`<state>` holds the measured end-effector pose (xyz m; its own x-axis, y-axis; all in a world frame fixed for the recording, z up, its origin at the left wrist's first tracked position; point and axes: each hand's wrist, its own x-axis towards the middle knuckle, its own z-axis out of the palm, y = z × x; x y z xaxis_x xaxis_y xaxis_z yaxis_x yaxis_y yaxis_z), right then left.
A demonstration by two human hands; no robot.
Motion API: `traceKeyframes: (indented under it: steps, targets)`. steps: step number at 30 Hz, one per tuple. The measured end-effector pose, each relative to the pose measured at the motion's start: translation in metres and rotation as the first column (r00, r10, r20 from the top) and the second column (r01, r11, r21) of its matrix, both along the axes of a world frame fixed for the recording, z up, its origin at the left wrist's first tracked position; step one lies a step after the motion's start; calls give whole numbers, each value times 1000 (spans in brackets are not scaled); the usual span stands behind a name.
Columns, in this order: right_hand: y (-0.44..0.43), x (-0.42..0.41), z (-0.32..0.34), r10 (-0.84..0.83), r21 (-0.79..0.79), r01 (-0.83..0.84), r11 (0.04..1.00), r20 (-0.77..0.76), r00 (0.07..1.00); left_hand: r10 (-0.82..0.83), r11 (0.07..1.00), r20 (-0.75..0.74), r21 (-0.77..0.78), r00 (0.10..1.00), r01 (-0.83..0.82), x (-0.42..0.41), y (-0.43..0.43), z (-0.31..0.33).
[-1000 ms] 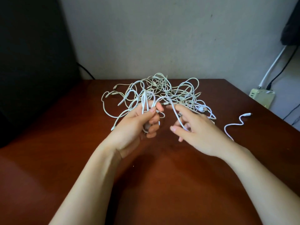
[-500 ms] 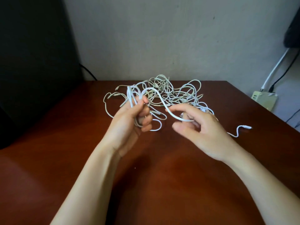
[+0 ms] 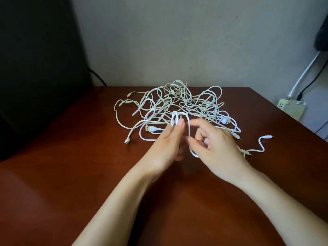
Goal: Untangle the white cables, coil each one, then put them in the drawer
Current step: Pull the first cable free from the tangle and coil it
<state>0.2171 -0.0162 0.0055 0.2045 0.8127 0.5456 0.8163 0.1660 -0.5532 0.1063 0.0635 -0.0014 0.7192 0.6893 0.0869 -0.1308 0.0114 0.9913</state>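
Forearms angled inward, left hand point(image 3: 165, 146) gripping, thumb up, right hand point(image 3: 218, 148) pinching, hands nearly touching

Dark wood table point(image 3: 74, 183) — tangled white cables point(image 3: 179, 105) heaped near far edge.

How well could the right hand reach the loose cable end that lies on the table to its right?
Probably yes: the loose cable end lies clear of the tangle, with bare table between it and the right hand. That hand pinches the coiled cable, though, and must let go first.
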Motion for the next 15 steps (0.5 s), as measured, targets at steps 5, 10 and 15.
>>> traceKeyframes:
  steps: [5, 10, 15]
  targets:
    - [0, -7, -8, 11, -9, -11, 1000, 44, 999, -19, 992, -83, 120, 996, 29, 4, -3, -5]
    - [-3, -6, -1, 99, 34, -100, 994, 40, 994, -88, 996, 12, 26, 996, 88, 4, -2, -3]
    - [-2, -5, 1, 55, 179, -85, 980, 165, 985, -126, 991, 29, -35, 992, 127, 5, 0, -6]
